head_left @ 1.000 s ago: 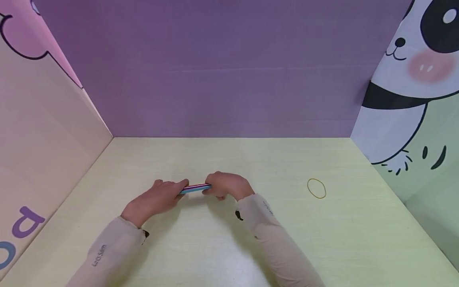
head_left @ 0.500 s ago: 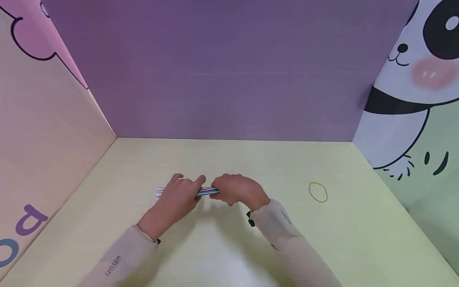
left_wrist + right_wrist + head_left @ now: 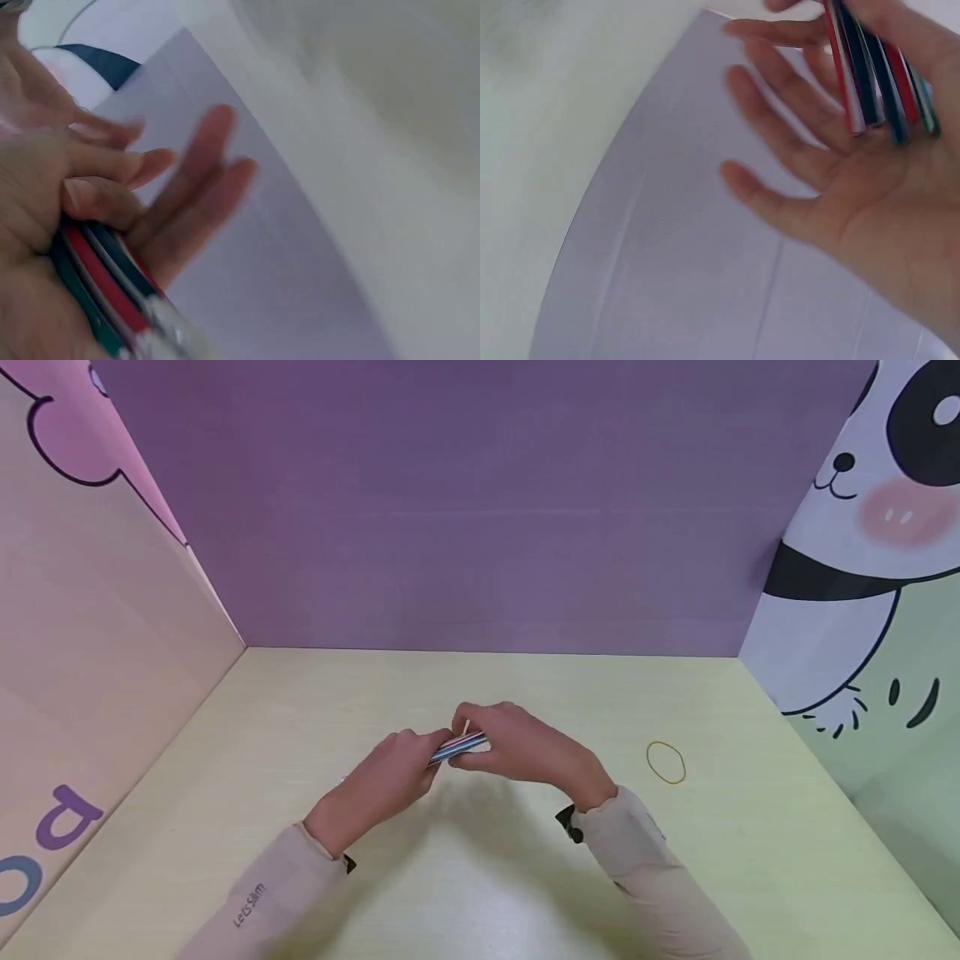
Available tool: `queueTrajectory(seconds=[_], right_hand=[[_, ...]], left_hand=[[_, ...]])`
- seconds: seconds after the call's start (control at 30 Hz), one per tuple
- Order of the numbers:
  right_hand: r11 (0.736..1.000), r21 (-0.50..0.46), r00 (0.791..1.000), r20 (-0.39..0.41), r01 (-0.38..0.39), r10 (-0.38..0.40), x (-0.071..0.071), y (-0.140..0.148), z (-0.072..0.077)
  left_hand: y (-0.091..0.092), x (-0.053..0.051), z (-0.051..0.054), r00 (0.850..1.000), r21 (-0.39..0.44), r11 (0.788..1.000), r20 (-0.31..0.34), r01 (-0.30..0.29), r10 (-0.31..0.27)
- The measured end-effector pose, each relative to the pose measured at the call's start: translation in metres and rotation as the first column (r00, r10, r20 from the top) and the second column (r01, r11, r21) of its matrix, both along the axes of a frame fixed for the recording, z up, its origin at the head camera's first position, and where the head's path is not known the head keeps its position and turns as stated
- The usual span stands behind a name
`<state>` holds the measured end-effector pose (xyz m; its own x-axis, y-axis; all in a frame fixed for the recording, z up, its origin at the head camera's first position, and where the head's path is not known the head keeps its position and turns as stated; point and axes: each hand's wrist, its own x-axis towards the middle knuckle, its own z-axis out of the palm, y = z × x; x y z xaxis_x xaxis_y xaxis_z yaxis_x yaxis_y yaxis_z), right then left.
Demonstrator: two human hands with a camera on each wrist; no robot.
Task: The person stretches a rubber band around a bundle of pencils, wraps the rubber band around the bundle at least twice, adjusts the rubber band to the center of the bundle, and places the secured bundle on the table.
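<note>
A bundle of several slim sticks striped red, white, blue and green [image 3: 459, 747] spans the gap between my two hands above the table. My left hand [image 3: 382, 781] grips the bundle, its palm hiding much of the length. In the left wrist view the sticks [image 3: 101, 274] have clear, shiny ends. My right hand [image 3: 532, 747] is around the bundle's other end, thumb below and index finger arched above. The right wrist view has the stick ends [image 3: 889, 90] in front of the palm, with the other fingers [image 3: 776, 135] spread apart. Contact with that thumb and index finger is unclear.
A yellow rubber band [image 3: 666, 762] lies on the pale wooden table [image 3: 750, 843], to the right of my hands. A purple wall [image 3: 480, 510] stands behind the table. Printed panels [image 3: 847, 635] flank it on both sides.
Both hands and the bundle have moved to the right, and the bundle now tilts up toward its right end. My right hand has loosened, its index finger lifting. The rubber band stays on the table.
</note>
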<state>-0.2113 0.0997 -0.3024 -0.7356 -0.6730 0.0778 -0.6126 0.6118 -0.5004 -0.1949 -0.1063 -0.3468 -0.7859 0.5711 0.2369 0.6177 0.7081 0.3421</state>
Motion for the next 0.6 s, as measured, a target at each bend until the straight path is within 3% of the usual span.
queueTrajectory(seconds=[0.03, 0.07, 0.1, 0.17, 0.23, 0.27, 0.37, 0.43, 0.5, 0.57, 0.6], right_hand=[[0.997, -0.078, 1.000, 0.021, -0.008, 0.010, 0.000, 0.005, 0.004], [0.987, -0.157, 0.999, 0.035, -0.017, 0.023, 0.000, 0.011, 0.007], [0.973, -0.230, 0.999, 0.043, -0.021, 0.032, 0.000, 0.017, 0.011], [0.941, -0.339, 0.999, 0.042, -0.010, 0.026, 0.001, 0.024, 0.017], [0.910, -0.415, 0.999, 0.036, 0.007, 0.008, 0.001, 0.029, 0.021], [0.895, -0.446, 0.999, 0.039, 0.018, 0.000, 0.002, 0.031, 0.022], [0.855, -0.518, 0.999, 0.040, 0.012, 0.010, 0.003, 0.031, 0.023], [0.838, -0.545, 0.999, 0.041, -0.004, 0.031, 0.004, 0.030, 0.022], [0.826, -0.563, 0.997, 0.053, -0.023, 0.064, 0.006, 0.028, 0.020], [0.820, -0.572, 0.992, 0.082, -0.033, 0.097, 0.006, 0.025, 0.016], [0.817, -0.575, 0.988, 0.102, -0.036, 0.115, 0.006, 0.024, 0.014]], left_hand=[[0.000, -0.001, 0.002, 0.994, 0.097, 0.995, 0.106, 0.019, -0.030], [0.002, -0.002, 0.004, 0.975, 0.203, 0.979, 0.213, 0.025, -0.069], [0.003, -0.003, 0.007, 0.942, 0.306, 0.952, 0.314, 0.016, -0.117], [0.004, -0.003, 0.011, 0.854, 0.473, 0.881, 0.472, -0.036, -0.219], [0.007, -0.004, 0.014, 0.765, 0.582, 0.809, 0.556, -0.079, -0.326], [0.009, -0.004, 0.015, 0.726, 0.615, 0.783, 0.580, -0.094, -0.369], [0.019, -0.002, 0.013, 0.634, 0.677, 0.727, 0.613, -0.115, -0.471], [0.026, 0.001, 0.010, 0.588, 0.695, 0.710, 0.624, -0.117, -0.515], [0.034, 0.005, 0.005, 0.556, 0.700, 0.707, 0.629, -0.101, -0.543], [0.040, 0.008, 0.002, 0.533, 0.695, 0.714, 0.636, -0.083, -0.558], [0.043, 0.010, 0.001, 0.534, 0.687, 0.723, 0.638, -0.070, -0.555]])
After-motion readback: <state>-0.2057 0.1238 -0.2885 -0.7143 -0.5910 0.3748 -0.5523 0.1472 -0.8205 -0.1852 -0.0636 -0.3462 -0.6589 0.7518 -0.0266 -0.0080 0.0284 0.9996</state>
